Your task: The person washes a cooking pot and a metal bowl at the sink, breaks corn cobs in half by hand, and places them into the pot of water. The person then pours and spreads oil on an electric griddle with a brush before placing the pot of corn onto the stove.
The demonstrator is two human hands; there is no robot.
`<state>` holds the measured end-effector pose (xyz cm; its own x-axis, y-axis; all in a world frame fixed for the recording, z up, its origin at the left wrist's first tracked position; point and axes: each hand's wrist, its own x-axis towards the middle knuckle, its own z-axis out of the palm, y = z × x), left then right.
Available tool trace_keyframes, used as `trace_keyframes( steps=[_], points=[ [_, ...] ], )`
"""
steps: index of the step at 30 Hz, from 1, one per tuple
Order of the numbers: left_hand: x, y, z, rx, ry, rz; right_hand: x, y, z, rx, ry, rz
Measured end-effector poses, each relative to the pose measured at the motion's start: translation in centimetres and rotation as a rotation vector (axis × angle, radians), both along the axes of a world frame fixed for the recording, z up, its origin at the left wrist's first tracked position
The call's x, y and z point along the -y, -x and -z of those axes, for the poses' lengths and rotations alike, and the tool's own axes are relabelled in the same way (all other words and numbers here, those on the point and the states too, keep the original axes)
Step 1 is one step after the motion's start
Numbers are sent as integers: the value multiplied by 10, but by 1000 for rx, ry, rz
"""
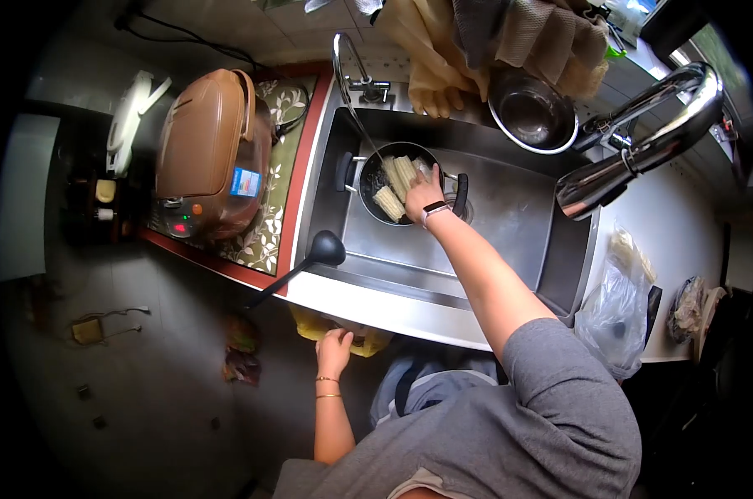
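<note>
Pot (368, 190): one, holding at least two corn cobs (389, 203) (overlapped); my right hand (424, 198) touches one, grip unclear. At the pot's seven o'clock, my left hand (334, 353) is by one yellow bag (375, 343), closure indiscernible.

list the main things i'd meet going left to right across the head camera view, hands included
brown rice cooker → left hand → corn cobs → right hand → steel bowl → translucent plastic bag
</note>
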<state>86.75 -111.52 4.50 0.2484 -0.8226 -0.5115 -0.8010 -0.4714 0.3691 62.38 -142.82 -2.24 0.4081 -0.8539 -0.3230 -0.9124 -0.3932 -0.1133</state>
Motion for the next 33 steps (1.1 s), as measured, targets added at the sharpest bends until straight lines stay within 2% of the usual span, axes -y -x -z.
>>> trace_keyframes(
  steps=[4,5,6,8,10,11,12,14,15,17,18,20,21,22,24,25,26,27,28,30,31,32,33],
  points=[
    [0,-6,-18,38,12,-46,1,15,-22,-41,-140,-42],
    [5,-12,-24,197,-114,-35,-7,18,-25,19,-83,-50],
    [12,-14,-37,159,-177,-97,-18,25,-32,68,-22,-54],
    [12,-31,-33,60,-63,-271,-44,38,-63,312,231,37],
    [21,-38,-19,217,260,-269,-63,51,-101,484,141,185],
    [19,-29,-21,361,334,-212,-74,57,-99,470,145,178],
    [19,-16,-44,224,237,-82,-88,74,-106,455,169,190],
    [17,-9,-36,226,-104,-37,-117,87,-115,452,145,186],
    [16,-4,-34,210,-220,0,-138,100,-113,534,114,253],
    [19,-2,-26,204,-266,10,-159,120,-103,648,62,372],
    [21,11,-40,223,-248,26,-173,137,-112,682,47,436],
    [37,11,-41,338,-240,0,-187,167,-136,546,-121,462],
    [40,20,-60,30,-169,-249,-195,190,-149,539,-277,477],
    [42,27,-54,342,268,-122,-206,206,-153,536,-253,510],
    [61,22,-70,211,215,-42,-242,234,-162,473,-50,574],
    [66,15,-67,98,358,37,-260,242,-174,472,-32,600],
    [73,12,-64,-24,500,116,-280,246,-194,492,116,669],
    [78,31,-91,-159,418,215,-294,251,-206,508,266,735],
    [87,43,-98,-76,389,327,-306,260,-208,498,289,770],
    [106,97,-139,325,155,369,-331,279,-216,542,266,910],
    [101,128,-153,410,448,442,-343,287,-215,550,342,970],
    [102,138,-166,696,647,717,-357,294,-218,534,366,1012],
    [128,127,-121,448,653,778,-370,302,-222,518,406,1048]
  ],
)
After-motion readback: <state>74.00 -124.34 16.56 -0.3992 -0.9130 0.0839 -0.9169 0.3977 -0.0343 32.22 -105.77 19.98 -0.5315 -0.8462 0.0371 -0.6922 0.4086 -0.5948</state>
